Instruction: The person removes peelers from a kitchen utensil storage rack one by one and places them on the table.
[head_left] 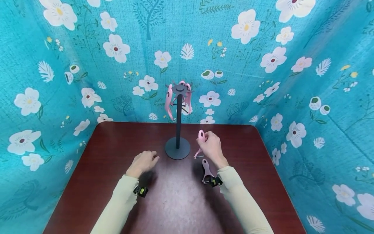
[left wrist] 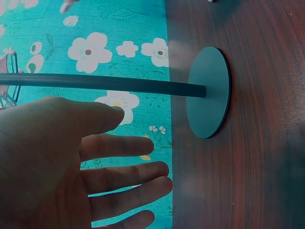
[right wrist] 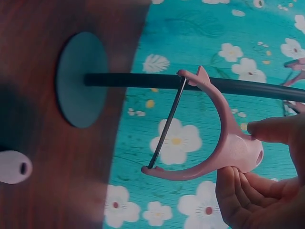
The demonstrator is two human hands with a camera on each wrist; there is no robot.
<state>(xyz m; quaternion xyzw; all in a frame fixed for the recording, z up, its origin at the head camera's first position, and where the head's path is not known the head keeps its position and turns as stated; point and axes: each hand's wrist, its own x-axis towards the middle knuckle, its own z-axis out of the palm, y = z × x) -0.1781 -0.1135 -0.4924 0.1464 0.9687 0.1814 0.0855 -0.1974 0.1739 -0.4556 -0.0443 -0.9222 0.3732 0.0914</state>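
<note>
My right hand (head_left: pixel 211 147) pinches a pink peeler (right wrist: pixel 231 148) by its handle between thumb and fingers, its blade end pointing down in the head view. Below that hand, another pink peeler (head_left: pixel 206 169) lies on the table. A dark stand (head_left: pixel 178 123) with a round base (right wrist: pixel 82 80) rises between the two hands; pink peelers (head_left: pixel 168 101) hang from the hooks of its top ring. To the left of the stand, my left hand (head_left: pixel 143 161) hovers over the table holding nothing, fingers loosely extended and spread in the left wrist view.
The dark red-brown table (head_left: pixel 117 146) ends at a blue flowered curtain (head_left: pixel 131 65), which runs behind it and along both sides. Each wrist wears a small black camera (head_left: pixel 141 191). The stand's tall pole is the main upright obstacle between the arms.
</note>
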